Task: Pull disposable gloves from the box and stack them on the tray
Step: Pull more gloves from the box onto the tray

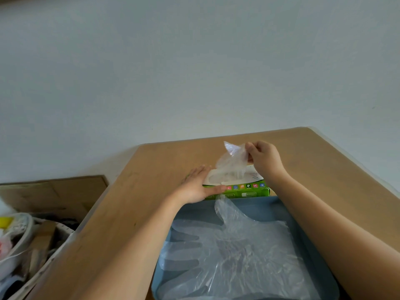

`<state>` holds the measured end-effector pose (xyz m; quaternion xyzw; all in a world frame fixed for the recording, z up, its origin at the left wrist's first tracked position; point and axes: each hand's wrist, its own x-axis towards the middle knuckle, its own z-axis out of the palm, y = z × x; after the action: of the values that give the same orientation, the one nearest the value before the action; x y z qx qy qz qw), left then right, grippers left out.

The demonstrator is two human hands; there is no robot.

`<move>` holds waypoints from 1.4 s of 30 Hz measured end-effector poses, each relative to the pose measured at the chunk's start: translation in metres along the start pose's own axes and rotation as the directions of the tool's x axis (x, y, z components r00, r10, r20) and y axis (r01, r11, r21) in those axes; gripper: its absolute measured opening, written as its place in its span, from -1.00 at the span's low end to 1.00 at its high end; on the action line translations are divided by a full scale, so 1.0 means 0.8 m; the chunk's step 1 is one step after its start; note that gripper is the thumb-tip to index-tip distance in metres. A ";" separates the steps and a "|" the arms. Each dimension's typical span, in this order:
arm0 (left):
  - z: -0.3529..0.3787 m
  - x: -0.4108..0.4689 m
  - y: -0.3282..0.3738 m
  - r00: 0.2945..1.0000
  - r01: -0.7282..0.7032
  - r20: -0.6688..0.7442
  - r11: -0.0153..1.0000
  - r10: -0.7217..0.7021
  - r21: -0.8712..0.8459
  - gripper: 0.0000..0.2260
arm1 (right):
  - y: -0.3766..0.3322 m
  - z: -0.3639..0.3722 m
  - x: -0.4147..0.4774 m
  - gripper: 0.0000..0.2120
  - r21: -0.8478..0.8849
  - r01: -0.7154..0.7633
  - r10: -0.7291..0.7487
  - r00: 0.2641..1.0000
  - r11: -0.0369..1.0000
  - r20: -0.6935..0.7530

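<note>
Tray (281,210) first, close under me at the desk's (151,191) near edge, with clear gloves (233,252) lying flat on it, fingers pointing left.

At the grip, my right hand (265,160) pinches one glove (232,163) between thumb and curled fingers. The glove is partly out, with its lower end in the slot of the box (249,191). My left hand (198,185) lies spread and flat on the box's left end, thumb along its near side. The box sits beyond the tray, touching its far wall, toward the desk's far edge.

To do this well, I would press the box down with the flat hand and draw straight up, slowly, so the next glove does not follow. Then I would lay it fingers-left, matching the pile.

Count: one box, one tray, one glove in hand. The pile has several overlapping layers, and I cannot count them through the film.
</note>
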<state>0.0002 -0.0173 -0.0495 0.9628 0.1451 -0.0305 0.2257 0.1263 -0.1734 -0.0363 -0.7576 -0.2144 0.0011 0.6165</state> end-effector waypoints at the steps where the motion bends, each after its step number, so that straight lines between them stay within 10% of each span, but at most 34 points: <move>1: 0.001 0.000 0.001 1.000 0.022 0.012 1.000 -0.023 0.018 -0.21 | -0.005 -0.002 0.000 -0.70 0.019 0.013 -0.012 1.000 1.000 -0.025; 10: -0.021 -0.004 0.011 0.987 0.058 0.151 0.998 -0.057 -0.005 -0.18 | -0.108 -0.077 -0.046 -0.78 0.240 0.213 -0.219 0.976 0.947 -0.002; 15: -0.069 -0.039 0.045 0.973 -0.144 0.069 0.815 0.219 -0.561 -0.58 | -0.144 -0.106 -0.098 -0.81 -0.113 0.234 -0.199 0.946 0.966 0.256; 21: -0.057 -0.108 0.135 0.867 -0.339 0.035 0.639 0.498 -0.691 -0.36 | -0.165 -0.115 -0.116 -0.89 -0.275 0.314 -0.205 0.910 0.909 0.360; 30: -0.017 -0.151 0.151 0.992 -0.127 -0.126 0.427 0.031 -0.895 -0.86 | -0.160 -0.134 -0.167 -0.64 -0.252 0.200 -0.130 0.954 0.947 0.269; 35: -0.014 -0.173 0.136 0.989 -0.060 -0.101 0.337 -0.106 -0.940 -0.83 | -0.152 -0.161 -0.209 -0.31 -0.367 0.538 -0.241 0.755 0.758 0.610; 42: -0.012 -0.195 0.128 0.996 0.004 -0.030 0.355 -0.090 -0.935 -0.84 | -0.137 -0.137 -0.216 -0.87 -0.471 0.646 -0.499 0.763 0.601 0.410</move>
<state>-0.1190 -0.1424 0.0223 0.6606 0.1725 0.0873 0.7255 -0.0367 -0.3159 0.0468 -0.7927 -0.5085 -0.1743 0.2875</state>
